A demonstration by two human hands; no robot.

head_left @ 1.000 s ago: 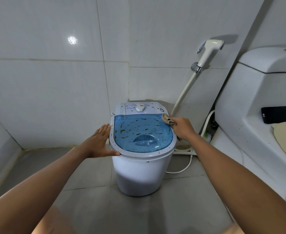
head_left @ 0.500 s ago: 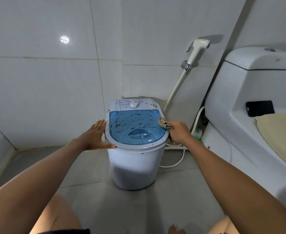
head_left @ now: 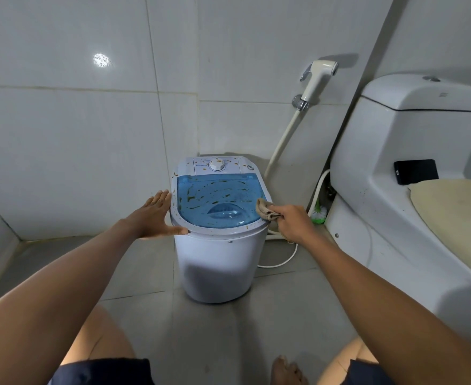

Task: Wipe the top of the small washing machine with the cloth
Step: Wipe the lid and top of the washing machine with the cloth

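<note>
A small white washing machine stands on the floor against the tiled wall. Its clear blue lid is streaked with brown specks, and a white dial sits on the panel behind it. My left hand rests flat and open against the machine's left rim, thumb along the front edge. My right hand grips a bunched beige cloth, which touches the right front edge of the lid.
A white toilet fills the right side, with a black phone on its ledge. A bidet sprayer hangs on the wall, its hose running down behind the machine. A white cord lies on the grey floor.
The view has pulled back and the machine looks smaller. My right hand has slid the cloth from the rear right of the lid toward the front right edge. My left hand stays on the rim.
</note>
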